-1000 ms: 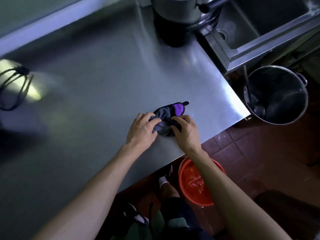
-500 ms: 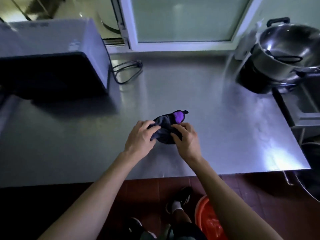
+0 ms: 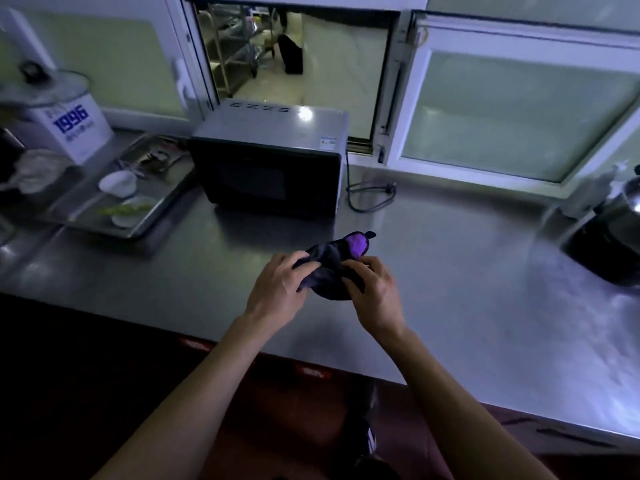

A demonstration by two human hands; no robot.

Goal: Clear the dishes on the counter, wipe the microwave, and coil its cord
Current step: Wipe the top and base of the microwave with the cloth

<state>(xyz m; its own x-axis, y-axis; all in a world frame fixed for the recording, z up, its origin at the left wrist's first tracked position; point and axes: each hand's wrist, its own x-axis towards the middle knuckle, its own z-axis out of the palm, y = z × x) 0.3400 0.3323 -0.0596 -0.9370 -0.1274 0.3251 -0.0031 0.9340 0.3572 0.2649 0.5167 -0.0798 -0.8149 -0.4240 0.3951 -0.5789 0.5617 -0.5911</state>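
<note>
A dark cloth with a purple patch point(image 3: 334, 258) is bunched between both hands over the steel counter point(image 3: 450, 271). My left hand point(image 3: 280, 289) grips its left side and my right hand point(image 3: 372, 289) grips its right side. Behind them stands a grey microwave point(image 3: 273, 161) with a dark door, shut. Its black cord point(image 3: 370, 195) lies in a loose loop on the counter at its right. Left of the microwave a metal tray point(image 3: 162, 202) holds a white bowl point(image 3: 117, 183) and a small dish with green scraps point(image 3: 130, 211).
A white container marked 1996 point(image 3: 69, 126) with a glass lid stands at the far left. A large metal pot on a dark base point(image 3: 613, 233) sits at the right edge. An open sliding window point(image 3: 294, 64) is behind the microwave.
The view has swung left and up, from the sink and floor buckets to the microwave and tray. Both hands have stayed on the cloth at the same spot on the counter.
</note>
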